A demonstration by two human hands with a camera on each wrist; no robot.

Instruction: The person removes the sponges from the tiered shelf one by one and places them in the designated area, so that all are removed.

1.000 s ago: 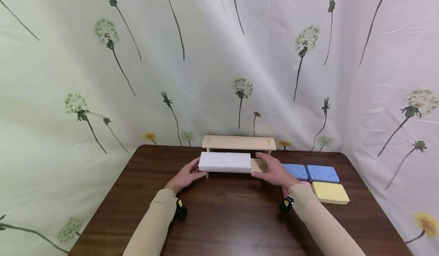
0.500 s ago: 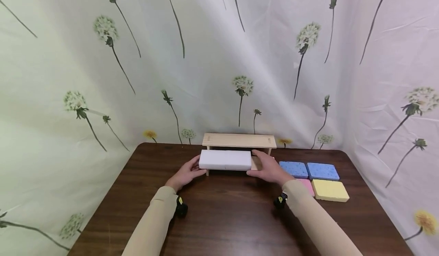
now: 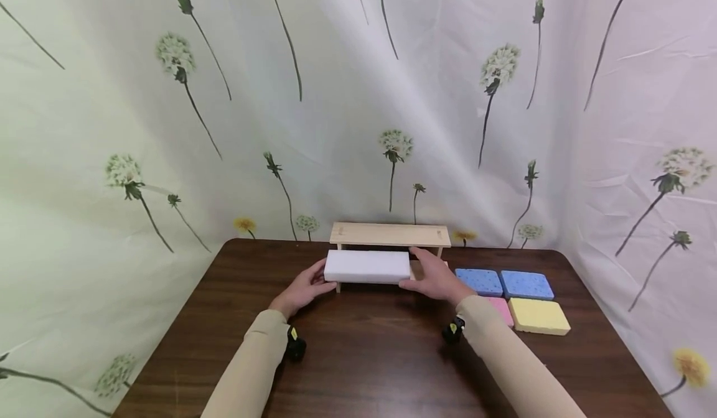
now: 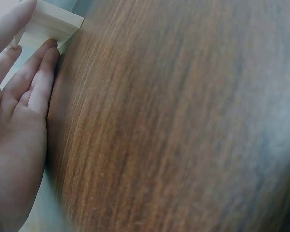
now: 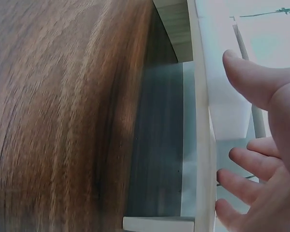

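Observation:
A long white block (image 3: 366, 267) lies on the lower front board of a two-step wooden stand (image 3: 390, 234). My left hand (image 3: 302, 288) is at the block's left end, thumb near the front corner; in the left wrist view its long fingers lie nearly straight beside the stand's wooden end. At the right end is my right hand (image 3: 437, 275), thumb at the front corner and fingers toward the back. The right wrist view has the white block (image 5: 232, 113) on the board, its end close to my spread, loosely bent fingers. Neither hand is wrapped around the block.
Right of the stand lie two blue sponges (image 3: 478, 282) in a row, with a yellow sponge (image 3: 539, 316) and a pink sponge (image 3: 501, 311) before them. My right sleeve partly covers the pink one. A dandelion-print curtain (image 3: 336, 125) hangs behind the brown wooden table (image 3: 358, 356).
My right hand has slid left along the board, closer to the white block's right end. The seam seen earlier in the white block's middle no longer shows. My left hand has stayed put.

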